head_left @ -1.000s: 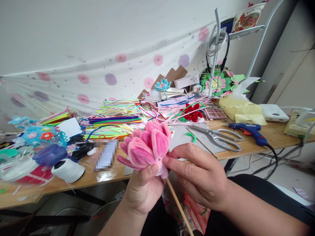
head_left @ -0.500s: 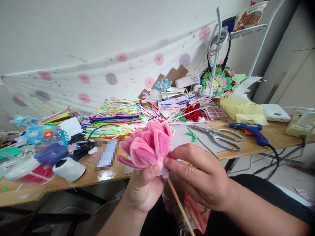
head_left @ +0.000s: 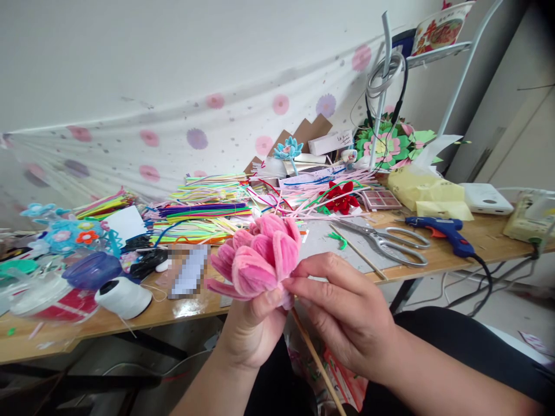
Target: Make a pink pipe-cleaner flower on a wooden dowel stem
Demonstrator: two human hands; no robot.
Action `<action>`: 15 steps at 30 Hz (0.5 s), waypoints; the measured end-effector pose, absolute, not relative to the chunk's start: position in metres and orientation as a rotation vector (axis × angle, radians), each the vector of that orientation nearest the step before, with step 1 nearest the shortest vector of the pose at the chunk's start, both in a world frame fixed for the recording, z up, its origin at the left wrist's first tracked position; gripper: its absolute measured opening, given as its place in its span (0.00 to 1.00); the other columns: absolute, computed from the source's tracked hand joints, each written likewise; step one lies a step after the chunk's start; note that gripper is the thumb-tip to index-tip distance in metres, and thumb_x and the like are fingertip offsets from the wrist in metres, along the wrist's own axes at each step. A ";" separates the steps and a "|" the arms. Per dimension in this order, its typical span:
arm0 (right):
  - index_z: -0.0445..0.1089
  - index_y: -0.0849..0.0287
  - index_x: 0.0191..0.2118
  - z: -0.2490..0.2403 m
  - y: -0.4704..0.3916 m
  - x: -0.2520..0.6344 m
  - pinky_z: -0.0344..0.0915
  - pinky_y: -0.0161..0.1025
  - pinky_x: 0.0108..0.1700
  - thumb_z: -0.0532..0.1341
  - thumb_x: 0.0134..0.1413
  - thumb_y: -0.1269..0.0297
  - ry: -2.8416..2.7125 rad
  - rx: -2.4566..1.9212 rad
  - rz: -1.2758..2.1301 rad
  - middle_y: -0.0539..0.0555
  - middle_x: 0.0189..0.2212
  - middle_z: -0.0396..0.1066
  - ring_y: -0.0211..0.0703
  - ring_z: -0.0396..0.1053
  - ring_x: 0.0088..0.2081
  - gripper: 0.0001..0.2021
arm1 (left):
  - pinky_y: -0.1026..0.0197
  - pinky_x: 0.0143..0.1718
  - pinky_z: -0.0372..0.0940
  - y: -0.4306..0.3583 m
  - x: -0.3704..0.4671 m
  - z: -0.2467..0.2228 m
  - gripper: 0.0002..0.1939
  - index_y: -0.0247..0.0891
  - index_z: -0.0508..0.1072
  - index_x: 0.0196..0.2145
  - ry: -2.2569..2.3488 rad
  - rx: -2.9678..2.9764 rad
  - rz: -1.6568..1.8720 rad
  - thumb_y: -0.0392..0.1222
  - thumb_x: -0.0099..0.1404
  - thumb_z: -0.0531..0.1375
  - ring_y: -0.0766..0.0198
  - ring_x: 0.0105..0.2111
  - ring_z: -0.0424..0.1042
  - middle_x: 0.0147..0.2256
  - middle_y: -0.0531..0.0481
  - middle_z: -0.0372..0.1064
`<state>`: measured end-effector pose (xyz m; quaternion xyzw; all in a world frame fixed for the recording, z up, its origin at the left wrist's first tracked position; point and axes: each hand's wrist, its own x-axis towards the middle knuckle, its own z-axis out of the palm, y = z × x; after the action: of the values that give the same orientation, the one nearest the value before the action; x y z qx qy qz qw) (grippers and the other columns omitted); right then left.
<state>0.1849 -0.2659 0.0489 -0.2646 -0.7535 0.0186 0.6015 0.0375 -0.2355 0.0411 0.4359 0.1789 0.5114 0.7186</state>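
A fluffy pink flower (head_left: 260, 257) with layered petals is held up in front of me over the table's front edge. My left hand (head_left: 255, 329) grips its base from below, thumb on the front. A thin wooden stick (head_left: 318, 364) slants down to the right from under the flower. On the right side of the base, my right hand (head_left: 347, 312) has its thumb and index finger pinched together at the lower petals. Whatever lies between those fingertips is too small to make out.
Large scissors (head_left: 390, 240) and a blue glue gun (head_left: 451, 231) lie on the wooden table at right. Bundles of coloured pipe cleaners (head_left: 203, 212) cover the back. A white thread spool (head_left: 124, 299) and a blue bowl (head_left: 92, 270) are at left.
My right hand has shifted slightly left along the flower's base. The flower has tilted and moved a little left in my left hand.
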 end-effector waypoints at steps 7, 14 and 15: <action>0.72 0.68 0.44 0.047 -0.268 0.184 0.70 0.42 0.37 0.57 0.54 0.80 -1.722 -0.628 0.023 0.62 0.37 0.71 0.44 0.68 0.38 0.13 | 0.54 0.48 0.63 -0.237 0.041 0.044 0.26 0.46 0.71 0.50 0.399 0.902 1.156 0.39 0.51 0.67 0.54 0.47 0.69 0.37 0.50 0.73; 0.70 0.64 0.46 0.046 -0.266 0.184 0.69 0.43 0.38 0.56 0.53 0.81 -1.762 -0.625 0.027 0.61 0.39 0.70 0.45 0.67 0.40 0.15 | 0.54 0.48 0.64 -0.237 0.040 0.042 0.26 0.45 0.70 0.51 0.392 0.913 1.140 0.39 0.53 0.66 0.54 0.46 0.69 0.38 0.49 0.73; 0.69 0.65 0.46 0.046 -0.265 0.184 0.69 0.43 0.38 0.56 0.53 0.82 -1.768 -0.631 0.013 0.61 0.39 0.70 0.46 0.67 0.40 0.15 | 0.54 0.47 0.64 -0.237 0.040 0.041 0.26 0.45 0.70 0.51 0.395 0.914 1.134 0.39 0.53 0.66 0.54 0.46 0.70 0.37 0.49 0.73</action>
<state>0.1836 -0.2651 0.0457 -0.2710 -0.7599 0.0057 0.5908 0.0398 -0.2371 0.0414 0.4149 0.1791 0.5147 0.7286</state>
